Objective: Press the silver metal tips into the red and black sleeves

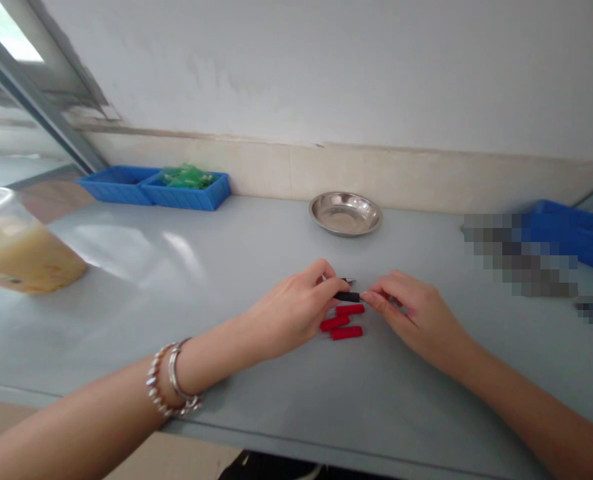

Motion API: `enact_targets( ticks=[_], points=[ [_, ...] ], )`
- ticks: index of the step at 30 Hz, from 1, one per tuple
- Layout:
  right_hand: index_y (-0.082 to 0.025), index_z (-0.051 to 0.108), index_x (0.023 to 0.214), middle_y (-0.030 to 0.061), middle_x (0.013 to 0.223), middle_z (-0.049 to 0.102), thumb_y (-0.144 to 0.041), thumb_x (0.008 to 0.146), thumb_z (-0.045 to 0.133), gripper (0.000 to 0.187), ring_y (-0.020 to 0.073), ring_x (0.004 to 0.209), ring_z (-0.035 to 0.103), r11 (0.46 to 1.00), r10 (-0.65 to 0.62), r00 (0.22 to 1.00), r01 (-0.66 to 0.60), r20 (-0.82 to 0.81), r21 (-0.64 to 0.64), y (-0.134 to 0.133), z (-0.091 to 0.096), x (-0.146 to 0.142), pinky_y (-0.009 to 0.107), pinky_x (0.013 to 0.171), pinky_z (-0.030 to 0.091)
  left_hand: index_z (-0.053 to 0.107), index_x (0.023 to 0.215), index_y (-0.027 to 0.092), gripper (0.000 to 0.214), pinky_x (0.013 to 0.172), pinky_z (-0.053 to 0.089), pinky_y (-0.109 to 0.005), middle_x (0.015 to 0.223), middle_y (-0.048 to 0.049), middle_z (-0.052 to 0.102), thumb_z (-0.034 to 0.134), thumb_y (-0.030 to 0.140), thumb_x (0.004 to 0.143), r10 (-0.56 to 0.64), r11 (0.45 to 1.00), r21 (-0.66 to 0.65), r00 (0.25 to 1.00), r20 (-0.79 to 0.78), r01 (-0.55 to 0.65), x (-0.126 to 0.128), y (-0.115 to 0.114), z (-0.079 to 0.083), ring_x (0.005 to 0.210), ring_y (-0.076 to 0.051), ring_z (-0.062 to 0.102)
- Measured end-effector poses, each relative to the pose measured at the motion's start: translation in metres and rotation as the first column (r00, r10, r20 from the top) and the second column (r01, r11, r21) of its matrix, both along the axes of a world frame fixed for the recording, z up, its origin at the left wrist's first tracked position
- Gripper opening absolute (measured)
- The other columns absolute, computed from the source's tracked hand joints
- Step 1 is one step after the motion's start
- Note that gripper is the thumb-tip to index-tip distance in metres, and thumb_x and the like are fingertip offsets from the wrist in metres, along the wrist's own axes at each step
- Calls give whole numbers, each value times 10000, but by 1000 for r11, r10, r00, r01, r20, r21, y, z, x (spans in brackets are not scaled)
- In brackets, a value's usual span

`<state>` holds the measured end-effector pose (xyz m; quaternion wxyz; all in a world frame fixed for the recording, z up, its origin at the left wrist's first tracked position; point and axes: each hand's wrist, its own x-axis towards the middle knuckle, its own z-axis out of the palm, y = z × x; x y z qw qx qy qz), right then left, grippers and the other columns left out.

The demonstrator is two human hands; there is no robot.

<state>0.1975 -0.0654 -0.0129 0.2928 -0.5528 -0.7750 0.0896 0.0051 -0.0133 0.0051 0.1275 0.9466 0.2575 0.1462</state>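
Note:
My left hand (309,307) is closed in a pinch on a short black cylindrical piece (347,297), which lies roughly level just above the table. At the piece's right end, the thumb and finger of my right hand (406,300) are pressed together. A small metallic bit seems to show there, too little to name. Below the hands, three short red cylindrical pieces lie close together: an upper one (350,310), a middle one (335,323) and a lower one (347,333). Behind my left fingertips a dark piece with a shiny tip (349,280) is partly hidden.
A round steel dish (346,230) stands near the wall. Two joined blue bins (186,198) sit at the back left, one with green plastic in it. A clear container of yellowish contents (31,257) is at left. Another blue bin (583,233) stands right, beside blurred-out items.

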Motion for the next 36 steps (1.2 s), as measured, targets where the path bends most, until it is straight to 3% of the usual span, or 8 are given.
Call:
enact_targets(
  ticks=[3,9,19,30,36],
  points=[
    [-171,511,620,5,579,504,-298,893,380,329,128,596,449,998,68,998,-68,7,5,0,0,-2,264,583,342,532,1067,148,286,763,479,-290,1020,-80,497,401,80,822,0,1000,16,1000,23,-1,0,0,-1,844,-146,546],
    [-181,564,673,6,598,519,-272,886,392,288,130,609,470,998,64,998,-64,-30,-14,-1,1,-3,256,573,358,546,1064,146,285,766,472,-267,1014,-78,541,400,81,828,-23,999,24,996,87,21,-1,0,-3,856,-142,556],
    [-187,550,683,-5,613,581,-216,822,473,162,128,597,535,1000,-25,996,27,-83,16,-2,0,-4,249,576,393,539,1094,136,323,726,465,-233,949,-72,595,406,63,809,-31,999,10,996,83,31,-1,0,-4,825,-137,574],
    [-185,556,769,-3,680,623,-203,773,545,21,127,624,570,997,-63,987,70,-146,43,-1,-2,-2,240,574,421,555,1053,115,250,695,469,-260,877,-85,616,394,168,870,31,998,45,997,65,-34,3,0,-7,773,-151,582],
    [-191,596,814,5,695,630,-283,833,490,142,130,625,553,999,-51,985,49,-165,-16,0,-1,0,256,602,423,553,1031,128,241,697,468,-255,902,-77,609,377,151,868,34,998,52,990,139,-41,3,1,-6,773,-137,565]
  ],
)
